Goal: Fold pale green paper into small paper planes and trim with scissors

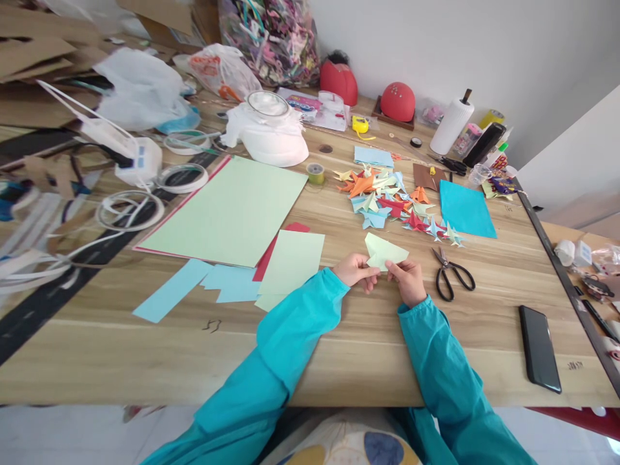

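A partly folded piece of light green paper (383, 250) is held just above the table between both hands. My left hand (359, 271) pinches its left lower corner, and my right hand (405, 279) grips the lower right edge with the thumb on top. Beyond the hands lies a pile of folded paper figures (382, 197) in orange, red, blue and green. Black-handled scissors (453, 274) rest, blades slightly apart, to the right of my right hand. Left of my left hand are a light green paper sheet (295, 258) and blue paper strips (172, 290).
Large green sheets (227, 210) lie at left, near a roll of tape (315, 173). A phone (539, 349) is at right, below a turquoise sheet (467, 208). White cables (130, 206), plastic bags (138, 87) and a white bottle (451, 126) stand farther back.
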Demonstrator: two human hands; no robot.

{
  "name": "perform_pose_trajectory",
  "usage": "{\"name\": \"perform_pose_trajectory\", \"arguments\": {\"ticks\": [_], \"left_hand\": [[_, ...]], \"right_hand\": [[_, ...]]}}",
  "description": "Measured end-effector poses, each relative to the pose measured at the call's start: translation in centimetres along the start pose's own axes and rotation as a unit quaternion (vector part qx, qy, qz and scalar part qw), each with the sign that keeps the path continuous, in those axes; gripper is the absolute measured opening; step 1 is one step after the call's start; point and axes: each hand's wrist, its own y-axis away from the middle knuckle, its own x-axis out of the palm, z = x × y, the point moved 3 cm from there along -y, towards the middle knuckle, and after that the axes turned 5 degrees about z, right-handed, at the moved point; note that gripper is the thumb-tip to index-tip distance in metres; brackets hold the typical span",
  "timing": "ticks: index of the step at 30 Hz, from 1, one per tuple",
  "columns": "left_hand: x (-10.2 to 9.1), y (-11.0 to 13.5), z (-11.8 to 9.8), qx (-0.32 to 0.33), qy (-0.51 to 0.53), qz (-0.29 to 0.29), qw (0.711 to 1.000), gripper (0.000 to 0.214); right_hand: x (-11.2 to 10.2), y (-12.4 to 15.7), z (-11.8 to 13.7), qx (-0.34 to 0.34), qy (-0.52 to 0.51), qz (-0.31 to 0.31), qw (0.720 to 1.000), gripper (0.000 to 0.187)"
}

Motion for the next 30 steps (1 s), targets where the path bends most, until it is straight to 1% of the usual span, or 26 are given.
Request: {"name": "perform_pose_trajectory", "arguments": {"ticks": [6, 11, 15, 21, 30], "left_hand": [[0.20, -0.03, -0.18, -0.017, -0.027, 0.000, 0.999, 0.045], [0.24, 0.01, -0.28, -0.016, -0.034, -0.014, 0.999, 0.040], [0.29, 0.06, -0.35, -0.021, -0.040, -0.023, 0.999, 0.036], [0.24, 0.01, -0.21, -0.015, -0.045, -0.044, 0.998, 0.036], [0.24, -0.03, 0.00, 0.003, -0.053, -0.064, 0.997, 0.038]], "right_hand": [[0.15, 0.10, 0.00, 0.007, 0.015, 0.021, 1.000, 0.023], [0.31, 0.17, 0.22, 0.010, 0.022, 0.022, 0.999, 0.035], [0.32, 0.15, 0.32, 0.004, 0.040, 0.017, 0.999, 0.035], [0.35, 0.15, 0.29, 0.000, 0.061, 0.022, 0.998, 0.036], [0.40, 0.15, 0.28, -0.009, 0.064, 0.032, 0.997, 0.035]]}}
